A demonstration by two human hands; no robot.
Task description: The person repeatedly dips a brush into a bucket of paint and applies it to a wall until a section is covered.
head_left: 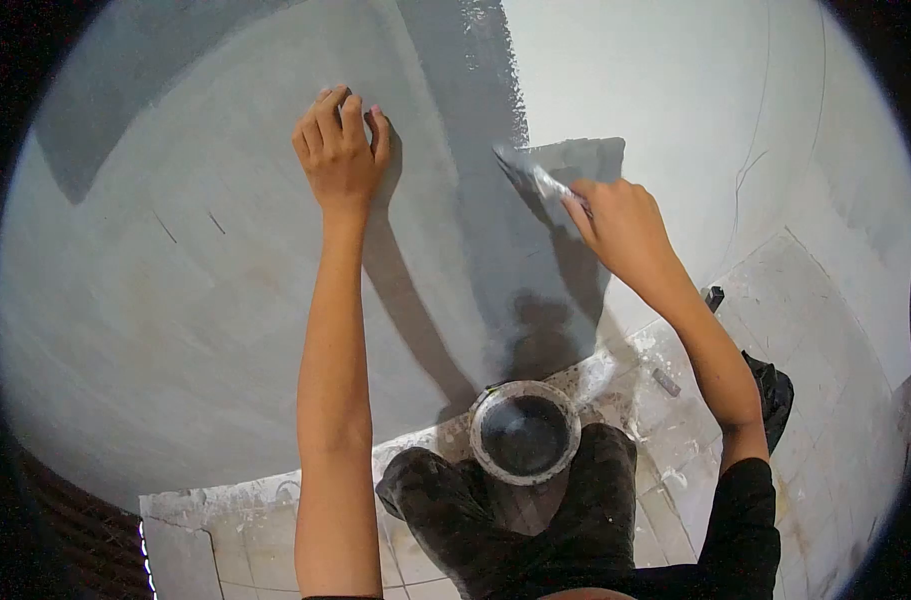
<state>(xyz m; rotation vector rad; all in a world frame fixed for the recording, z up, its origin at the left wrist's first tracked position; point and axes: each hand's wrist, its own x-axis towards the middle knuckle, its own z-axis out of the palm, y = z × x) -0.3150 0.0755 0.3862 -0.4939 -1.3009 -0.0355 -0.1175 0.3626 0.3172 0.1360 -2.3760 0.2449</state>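
Observation:
My right hand (623, 225) grips a paintbrush (547, 184), its silvery part and dark tip smeared by motion. The tip is at the wall, on the border between dark grey paint (490, 240) and a white stretch (625, 70). To the left, my left hand (337, 150) rests against the lighter grey wall (205, 320), fingers loosely bent and thumb apart, holding nothing. Between my knees stands a round bucket (478, 450) with dark grey paint (525, 435) inside.
The tiled floor (805, 400) is spattered with white along the wall's foot. A small grey block (665, 382) lies right of my knee. Something black, like a bag (770, 395), is behind my right forearm. Dark slats (80, 520) show at lower left.

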